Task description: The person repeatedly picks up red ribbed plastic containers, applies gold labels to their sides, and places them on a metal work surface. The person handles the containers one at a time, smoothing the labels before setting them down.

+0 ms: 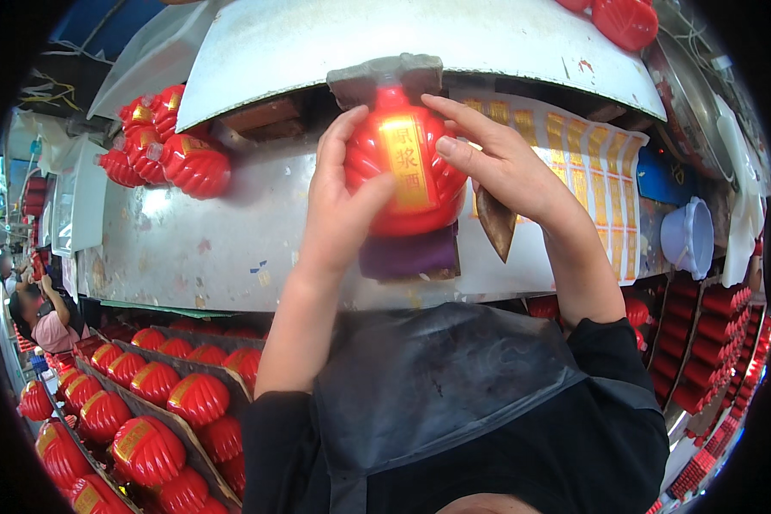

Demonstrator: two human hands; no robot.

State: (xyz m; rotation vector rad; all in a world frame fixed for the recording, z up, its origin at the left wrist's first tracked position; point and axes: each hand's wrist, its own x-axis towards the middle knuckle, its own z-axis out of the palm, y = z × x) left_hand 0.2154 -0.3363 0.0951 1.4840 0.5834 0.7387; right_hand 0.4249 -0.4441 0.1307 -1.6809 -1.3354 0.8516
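A glossy red bottle (pixel 365 170) with swirled ribs lies neck-away on a support at the middle of the bench. Down its upper face runs a gold label (pixel 405 163). My left hand (pixel 338 184) is closed round the bottle's left side, its thumb on the body beside the label. On the other side, my right hand (pixel 510 167) has its thumb against the bottle and its index finger near the neck. A brown pointed tool (pixel 494 227) sticks out beneath that hand, apparently held by its lower fingers, which are hidden. The neck meets a grey padded block (pixel 424 72); purple cloth (pixel 409 254) shows under the base.
Sheets of gold labels (pixel 604 171) lie to the right, near a lilac bucket (pixel 687 238). Several red bottles (pixel 195 165) cluster at the bench's left. Crates of red bottles (pixel 148 450) stand lower left. A white raised board (pixel 317 43) spans the back. A person (pixel 56 321) works far left.
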